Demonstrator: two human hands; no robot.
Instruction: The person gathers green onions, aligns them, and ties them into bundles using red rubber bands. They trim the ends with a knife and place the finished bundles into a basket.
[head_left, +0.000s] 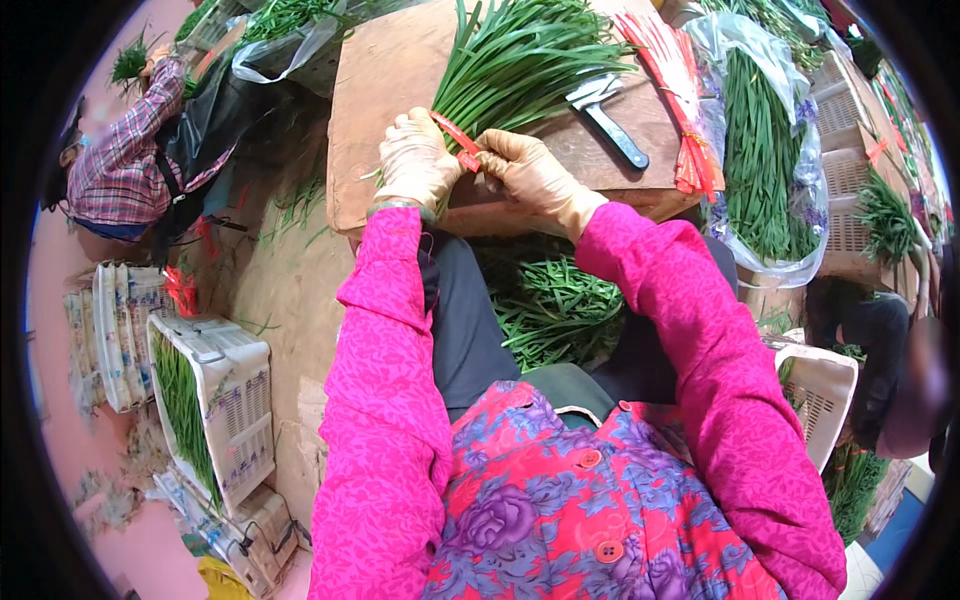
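A bunch of long green leafy stalks (517, 67), perhaps Chinese chives, lies on a wooden board (390, 60). My left hand (420, 161), in a pale glove, is closed around the lower stalks. A red tie strip (454, 132) passes around the bunch beside it. My right hand (525, 169), gloved too, pinches the strip at the bunch's right side between thumb and fingers. Right of the bunch lies a broad-bladed knife (611, 131) with a dark handle, its blade partly under leaf tips. Farther right rests a bundle of red and white tie strips (675, 97).
An open plastic bag of green stalks (765, 157) stands right of the board. Loose greens (562, 307) lie below, between my knees. A white crate of stalks (225, 397) is at lower left. A person in a plaid shirt (127, 165) works at upper left; another person's leg (870, 337) shows at right.
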